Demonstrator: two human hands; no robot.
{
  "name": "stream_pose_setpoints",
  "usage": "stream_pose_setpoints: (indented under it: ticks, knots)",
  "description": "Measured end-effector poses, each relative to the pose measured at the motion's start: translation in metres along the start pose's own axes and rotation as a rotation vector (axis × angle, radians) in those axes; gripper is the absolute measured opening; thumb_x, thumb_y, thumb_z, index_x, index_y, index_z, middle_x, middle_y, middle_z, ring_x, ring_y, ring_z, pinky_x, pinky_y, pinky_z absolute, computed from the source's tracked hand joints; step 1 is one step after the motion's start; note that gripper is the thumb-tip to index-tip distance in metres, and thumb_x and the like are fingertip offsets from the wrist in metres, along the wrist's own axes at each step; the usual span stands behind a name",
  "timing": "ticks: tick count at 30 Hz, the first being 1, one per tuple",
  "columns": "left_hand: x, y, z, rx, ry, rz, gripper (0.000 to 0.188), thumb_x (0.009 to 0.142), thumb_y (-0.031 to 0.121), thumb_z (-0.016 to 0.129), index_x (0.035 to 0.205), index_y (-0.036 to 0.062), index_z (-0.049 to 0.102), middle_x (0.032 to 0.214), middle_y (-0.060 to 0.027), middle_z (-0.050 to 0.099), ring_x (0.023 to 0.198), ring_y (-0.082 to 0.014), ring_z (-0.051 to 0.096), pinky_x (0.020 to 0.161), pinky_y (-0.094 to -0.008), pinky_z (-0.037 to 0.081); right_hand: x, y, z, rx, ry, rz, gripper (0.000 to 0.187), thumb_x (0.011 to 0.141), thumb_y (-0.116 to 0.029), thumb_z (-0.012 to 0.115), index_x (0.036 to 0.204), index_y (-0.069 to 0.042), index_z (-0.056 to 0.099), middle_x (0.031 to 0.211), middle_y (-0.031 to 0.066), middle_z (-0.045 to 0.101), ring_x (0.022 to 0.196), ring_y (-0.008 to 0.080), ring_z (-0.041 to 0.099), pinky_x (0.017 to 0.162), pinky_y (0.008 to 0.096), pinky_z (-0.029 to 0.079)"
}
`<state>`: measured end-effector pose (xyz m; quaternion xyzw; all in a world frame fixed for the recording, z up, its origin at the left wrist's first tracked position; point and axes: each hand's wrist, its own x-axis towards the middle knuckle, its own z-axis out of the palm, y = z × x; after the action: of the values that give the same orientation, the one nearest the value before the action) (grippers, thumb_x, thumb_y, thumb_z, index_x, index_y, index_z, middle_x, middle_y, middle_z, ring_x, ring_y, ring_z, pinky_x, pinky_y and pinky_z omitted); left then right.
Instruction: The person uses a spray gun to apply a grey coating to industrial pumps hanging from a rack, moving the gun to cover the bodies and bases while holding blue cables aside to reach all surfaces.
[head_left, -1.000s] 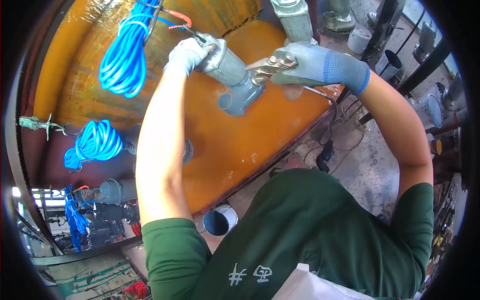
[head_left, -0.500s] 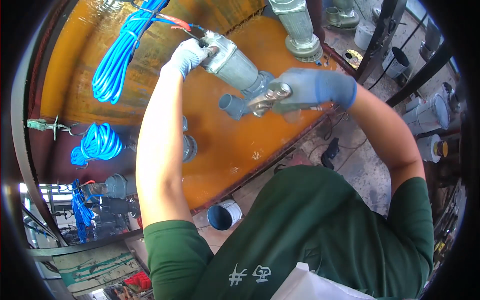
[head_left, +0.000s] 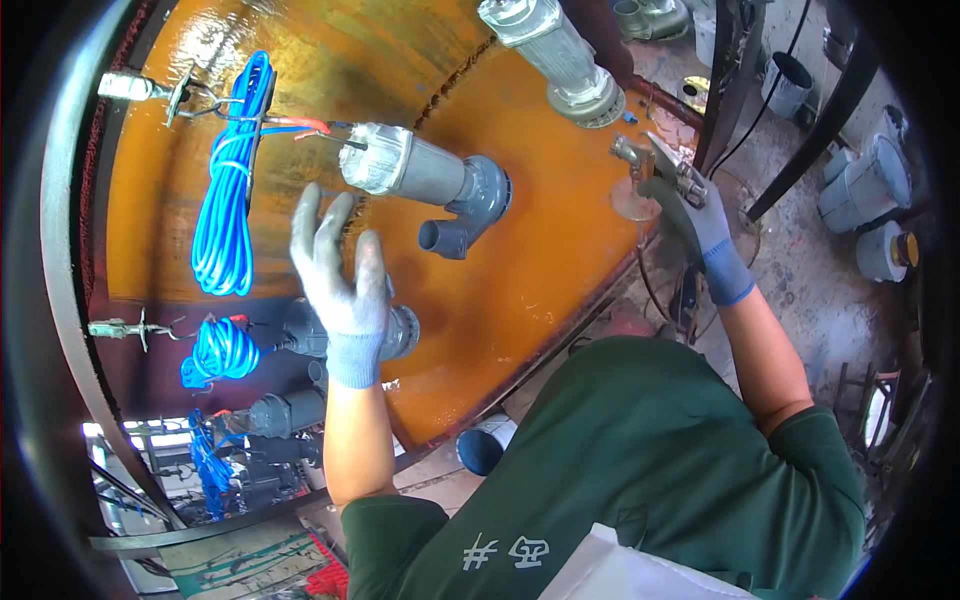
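A grey-coated submersible pump (head_left: 415, 170) hangs tilted in front of an orange-brown stained panel (head_left: 510, 310), its short outlet pipe pointing down and left. Below the pump's capped end is my left hand (head_left: 340, 270), in a grey-and-white glove, fingers spread and holding nothing. Off to the right, my right hand (head_left: 695, 215), in a grey-blue glove, grips a metal spray gun (head_left: 630, 150) with a round cup under it and a hose running down. The gun is apart from the pump. A coil of blue cable (head_left: 228, 190) hangs left of the pump, tied to a hook.
A second grey pump (head_left: 555, 60) hangs at the upper right. More pumps (head_left: 285, 412) and blue cable coils (head_left: 222, 350) hang at the lower left. Paint buckets (head_left: 868, 185) stand on the right, past dark posts. Another bucket (head_left: 484, 445) sits by the panel's near edge.
My left hand has let go of the pump's capped end and opened below it. The pump has turned closer to level. My right hand has drawn the spray gun away to the right.
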<state>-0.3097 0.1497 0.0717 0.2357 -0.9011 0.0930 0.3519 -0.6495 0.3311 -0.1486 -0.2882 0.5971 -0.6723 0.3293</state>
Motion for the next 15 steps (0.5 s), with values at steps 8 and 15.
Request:
stream_pose_setpoints:
  ticks: [8, 15]
  knots:
    - [0.034, -0.043, -0.071, 0.873, 0.054, 0.108, 0.06, 0.096, 0.042, 0.071, 0.145, 0.0072, 0.064, 0.142, -0.019, 0.064, 0.131, -0.0474, 0.056, 0.11, -0.0608, 0.041, -0.019, -0.06, 0.033, -0.193, -0.572, -0.433, 0.033, 0.095, -0.023, 0.081, 0.119, -0.004, 0.069, 0.082, 0.0079, 0.07, 0.07, 0.0128, 0.067, 0.065, 0.0325, 0.053]
    - [0.03, -0.039, -0.068, 0.865, -0.026, 0.102, 0.057, 0.095, 0.038, 0.073, 0.142, 0.0068, 0.066, 0.139, -0.0194, 0.066, 0.124, -0.0416, 0.06, 0.102, -0.0525, 0.048, -0.024, -0.054, 0.036, 0.059, -0.207, -0.206, 0.028, 0.094, -0.023, 0.079, 0.112, -0.004, 0.07, 0.088, 0.0169, 0.072, 0.079, 0.0285, 0.073, 0.073, 0.0385, 0.056]
